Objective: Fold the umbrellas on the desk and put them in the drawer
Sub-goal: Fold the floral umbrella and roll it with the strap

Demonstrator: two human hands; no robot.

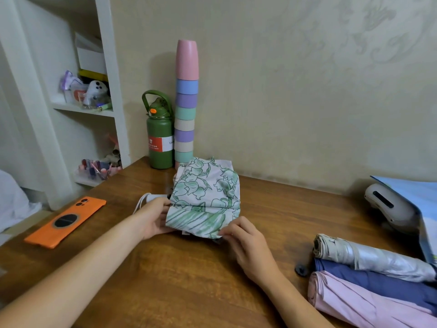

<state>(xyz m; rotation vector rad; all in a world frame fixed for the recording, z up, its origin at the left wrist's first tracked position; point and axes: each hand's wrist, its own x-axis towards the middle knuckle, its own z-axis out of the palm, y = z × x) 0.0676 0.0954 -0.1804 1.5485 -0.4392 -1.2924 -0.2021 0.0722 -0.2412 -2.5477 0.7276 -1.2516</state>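
A white umbrella with green leaf print (205,197) is held loosely gathered above the middle of the wooden desk (184,275). My left hand (155,217) grips it near the white handle, whose cord hangs to the left. My right hand (246,242) pinches the lower right edge of its fabric. Three more umbrellas lie stacked at the right front: a silver one (376,258), a dark blue one (383,280) and a pink one (359,301). No drawer is in view.
An orange phone (66,221) lies at the desk's left edge. A green bottle (160,136) and a tall stack of pastel cups (185,102) stand at the back by the wall. A white device (390,205) and a blue folder (423,200) sit at the right. Shelves with clutter stand at left.
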